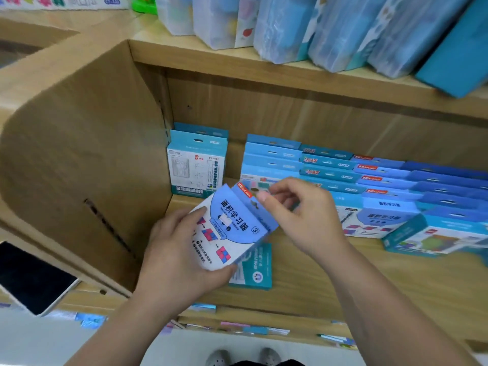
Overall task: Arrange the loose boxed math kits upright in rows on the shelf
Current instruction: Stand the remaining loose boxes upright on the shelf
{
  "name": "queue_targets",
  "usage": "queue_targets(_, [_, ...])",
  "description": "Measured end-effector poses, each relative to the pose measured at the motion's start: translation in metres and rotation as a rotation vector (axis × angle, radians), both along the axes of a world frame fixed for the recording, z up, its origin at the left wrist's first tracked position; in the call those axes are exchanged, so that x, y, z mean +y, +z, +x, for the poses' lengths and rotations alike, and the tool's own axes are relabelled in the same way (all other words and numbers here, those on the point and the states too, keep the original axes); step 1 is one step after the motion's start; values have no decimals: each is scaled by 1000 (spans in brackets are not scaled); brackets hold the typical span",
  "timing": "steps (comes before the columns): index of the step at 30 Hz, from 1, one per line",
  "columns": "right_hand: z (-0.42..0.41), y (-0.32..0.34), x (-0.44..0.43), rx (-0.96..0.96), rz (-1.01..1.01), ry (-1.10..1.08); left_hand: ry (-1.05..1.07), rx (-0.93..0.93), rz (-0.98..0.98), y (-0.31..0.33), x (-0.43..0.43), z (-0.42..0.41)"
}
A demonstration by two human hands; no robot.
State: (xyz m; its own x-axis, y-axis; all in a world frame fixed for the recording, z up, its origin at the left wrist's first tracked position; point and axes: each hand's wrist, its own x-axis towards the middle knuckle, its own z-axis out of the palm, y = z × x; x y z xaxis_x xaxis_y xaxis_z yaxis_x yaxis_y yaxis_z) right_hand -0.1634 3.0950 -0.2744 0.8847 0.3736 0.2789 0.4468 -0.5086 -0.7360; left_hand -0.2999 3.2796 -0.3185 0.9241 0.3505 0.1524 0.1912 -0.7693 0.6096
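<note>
I hold a blue-and-white boxed math kit (232, 225) tilted above the wooden shelf (330, 281). My left hand (174, 249) grips its lower end from below. My right hand (298, 210) pinches its top hang tab. Under the held box a teal box (253, 270) lies flat on the shelf. At the back left two light-blue boxes (196, 162) stand upright. To the right, several rows of blue boxes (343, 175) stand upright one behind another. One box (427, 239) leans at the right front.
A cardboard panel (87, 159) walls off the shelf's left side. The upper shelf carries plastic-wrapped blue kits (330, 30). A dark tablet (29, 278) lies at lower left. A lower shelf edge (237, 328) holds small items. Shoes (243, 357) show on the floor.
</note>
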Motion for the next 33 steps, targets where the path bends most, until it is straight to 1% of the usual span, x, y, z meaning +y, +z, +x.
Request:
queue_targets(2, [-10,-5,-24,178,139,-33,-38,-58,-18,8,-14,10])
queue_targets(4, [-18,-7,-45,294,226,-20,-57,-83,-32,15,-33,21])
queue_targets(9, [-25,-6,-94,356,352,-60,-178,-130,-41,19,-77,43])
queue_targets(11, [-19,-6,-118,365,416,-62,-224,-120,-118,21,-93,51])
queue_targets(13, [-13,-7,-144,387,441,-33,-216,-103,-217,22,-110,60])
queue_targets(16, [-3,-14,-182,382,365,2,-204,-103,-316,17,-137,74])
queue_targets(18, [4,-21,-205,375,327,11,-227,-70,-312,14,-154,84])
queue_targets(20, [12,-27,-226,362,329,6,-256,-34,-294,10,-173,94])
queue_targets(23, [22,-35,-251,314,345,-52,-229,-33,-298,3,-202,108])
queue_targets(26, [31,-44,-272,296,333,-125,-164,-81,-265,-3,-228,119])
queue_targets(28, [37,-49,-287,245,295,-159,-80,-97,-242,-6,-241,124])
queue_targets(33, [52,-54,-318,58,102,-191,135,-195,-188,-14,-261,130])
